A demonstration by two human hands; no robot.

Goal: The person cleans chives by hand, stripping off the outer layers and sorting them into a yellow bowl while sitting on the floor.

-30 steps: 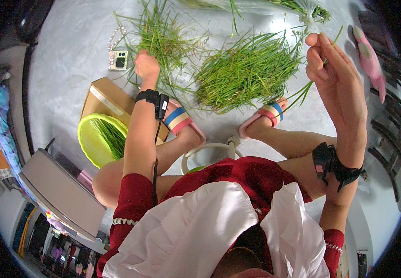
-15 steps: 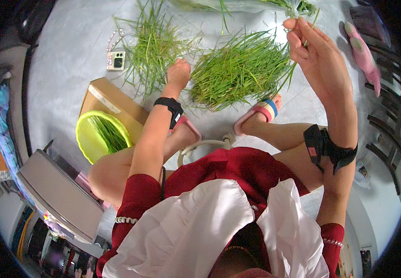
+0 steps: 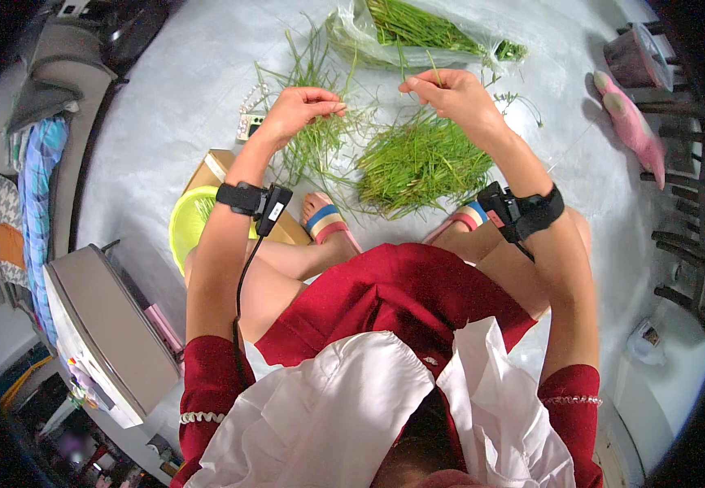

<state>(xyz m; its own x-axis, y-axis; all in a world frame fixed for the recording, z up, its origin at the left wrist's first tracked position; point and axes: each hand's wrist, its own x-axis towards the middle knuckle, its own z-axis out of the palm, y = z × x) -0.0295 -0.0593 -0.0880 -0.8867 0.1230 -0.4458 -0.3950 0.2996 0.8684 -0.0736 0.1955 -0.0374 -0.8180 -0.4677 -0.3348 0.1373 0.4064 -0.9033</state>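
My left hand (image 3: 303,112) pinches a thin green stalk above a loose, scattered heap of long grass-like greens (image 3: 307,163). Slightly right of centre, my right hand (image 3: 450,99) pinches slender green stems, raised over the upper edge of a denser pile of the same greens (image 3: 417,167) between my sandalled feet. Beyond both hands lies a clear plastic bag (image 3: 344,32) with more long greens inside. A phone with a bead strap (image 3: 248,126) lies just left of my left hand, partly hidden by it.
A yellow-green basket (image 3: 181,232) and a cardboard box (image 3: 206,171) are by my left leg. A grey low table (image 3: 116,325) and a sofa (image 3: 84,73) line the left. Right are pink gloves (image 3: 637,134), a bucket (image 3: 637,57) and dark wooden slatted furniture (image 3: 678,244).
My left hand has moved up and right, a stalk now visible in its pinch. My right hand has moved left and slightly down, so the hands are closer together.
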